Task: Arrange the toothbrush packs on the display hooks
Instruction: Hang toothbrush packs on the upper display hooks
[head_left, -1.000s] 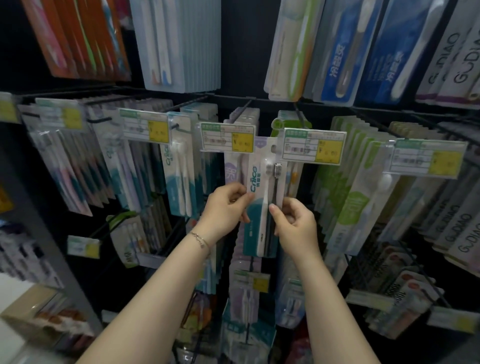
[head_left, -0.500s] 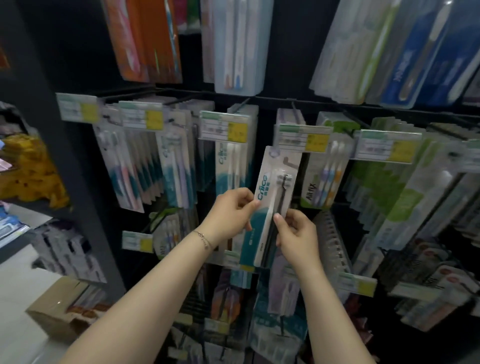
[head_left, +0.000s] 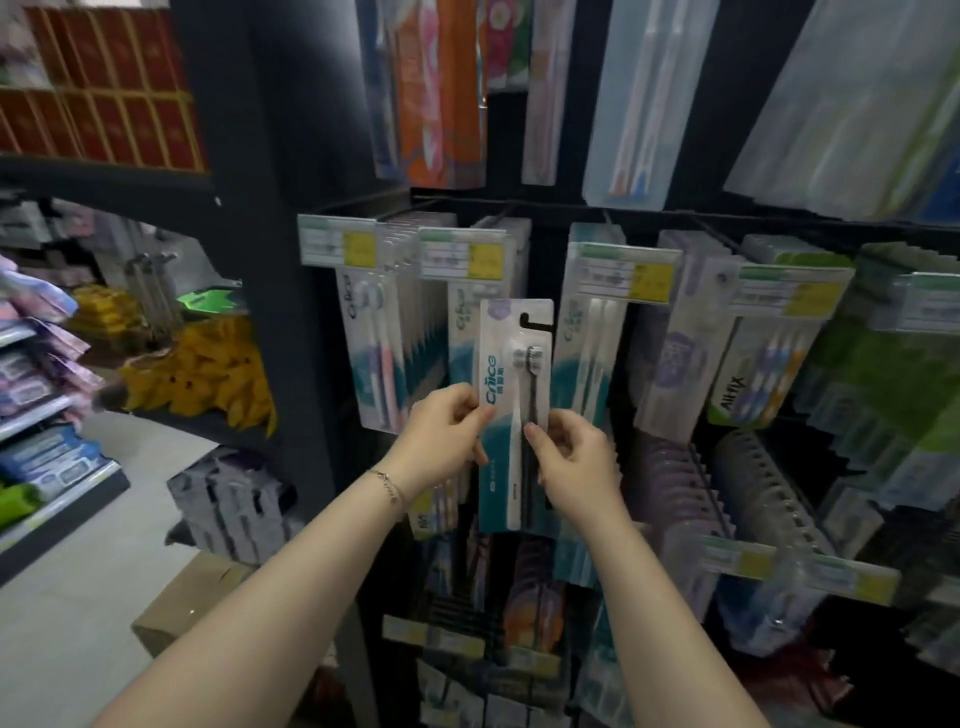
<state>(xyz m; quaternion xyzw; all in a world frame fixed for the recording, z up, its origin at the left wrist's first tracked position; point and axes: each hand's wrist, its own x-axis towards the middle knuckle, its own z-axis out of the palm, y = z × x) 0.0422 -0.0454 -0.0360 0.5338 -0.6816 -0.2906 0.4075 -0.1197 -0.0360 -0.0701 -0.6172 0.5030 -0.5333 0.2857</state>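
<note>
— Where is the pack?
— I have the toothbrush pack (head_left: 511, 364) upright, just left of and below the middle price tag (head_left: 629, 274), in front of the hanging packs (head_left: 587, 374).
— And your grip?
— My left hand (head_left: 441, 441) pinches its left edge and my right hand (head_left: 576, 462) pinches its right edge, both below that tag.

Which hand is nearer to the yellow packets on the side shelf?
Left. The left hand grips the left edge of the toothbrush pack, on the side toward the yellow packets; the right hand pinches its right side, farther off.
</note>
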